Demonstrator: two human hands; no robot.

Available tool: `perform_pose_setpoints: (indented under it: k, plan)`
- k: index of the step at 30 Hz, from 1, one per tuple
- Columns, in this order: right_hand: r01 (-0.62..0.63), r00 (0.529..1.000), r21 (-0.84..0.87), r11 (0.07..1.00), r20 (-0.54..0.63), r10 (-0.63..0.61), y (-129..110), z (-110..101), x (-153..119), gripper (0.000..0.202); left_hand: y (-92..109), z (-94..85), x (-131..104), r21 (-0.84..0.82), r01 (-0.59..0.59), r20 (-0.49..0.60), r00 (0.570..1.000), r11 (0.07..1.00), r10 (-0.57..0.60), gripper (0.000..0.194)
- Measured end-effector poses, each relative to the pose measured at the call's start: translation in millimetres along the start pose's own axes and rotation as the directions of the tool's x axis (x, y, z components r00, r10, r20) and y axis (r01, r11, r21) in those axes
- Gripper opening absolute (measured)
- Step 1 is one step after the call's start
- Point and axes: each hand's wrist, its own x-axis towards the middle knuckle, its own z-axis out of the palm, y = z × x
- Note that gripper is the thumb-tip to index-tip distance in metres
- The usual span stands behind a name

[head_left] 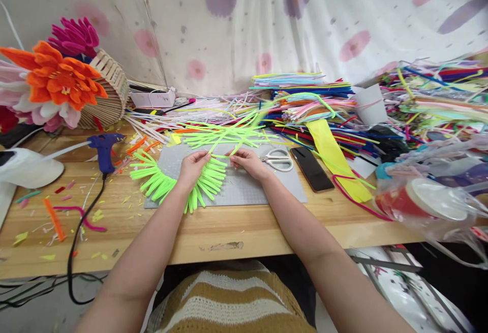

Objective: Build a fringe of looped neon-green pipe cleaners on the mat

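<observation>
Between my two hands is a bright green pipe cleaner [218, 156]. My left hand [193, 166] pinches it near the end of a fringe of green pipe cleaners [152, 175], a curved row of many looped pieces lying on the grey cutting mat [244, 193]. Fingers of my right hand [246, 161] are closed on the same pipe cleaner, a little to the right. Just beyond both hands lies a loose pile of green pipe cleaners [224, 132]. White-handled scissors [280, 160] rest on the mat beside my right hand.
A black phone [311, 169] lies right of the mat, near a yellow strip [339, 160]. A blue glue gun [104, 151] with its cord stands left. Bundles of coloured pipe cleaners [305, 86] line the back. Pipe-cleaner flowers [63, 79] and a bagged cup [430, 201] occupy the sides.
</observation>
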Motion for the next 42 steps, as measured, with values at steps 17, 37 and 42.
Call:
perform_pose_setpoints:
  k: [17,37,42]
  plan:
    - [-0.049,0.999,0.116,0.992,0.028,0.046,9,10,6,0.031,-3,1.2,-3,0.0,-0.11,0.043,0.993,0.994,0.11,0.036]
    - [-0.149,0.988,0.047,0.988,0.031,0.148,7,13,9,0.037,-3,1.7,-4,0.022,-0.088,0.061,0.994,0.996,0.086,0.036]
    - [-0.155,0.988,0.011,0.988,0.002,0.155,9,14,10,0.029,3,2.5,-8,0.011,-0.095,0.13,0.987,0.995,0.093,0.037]
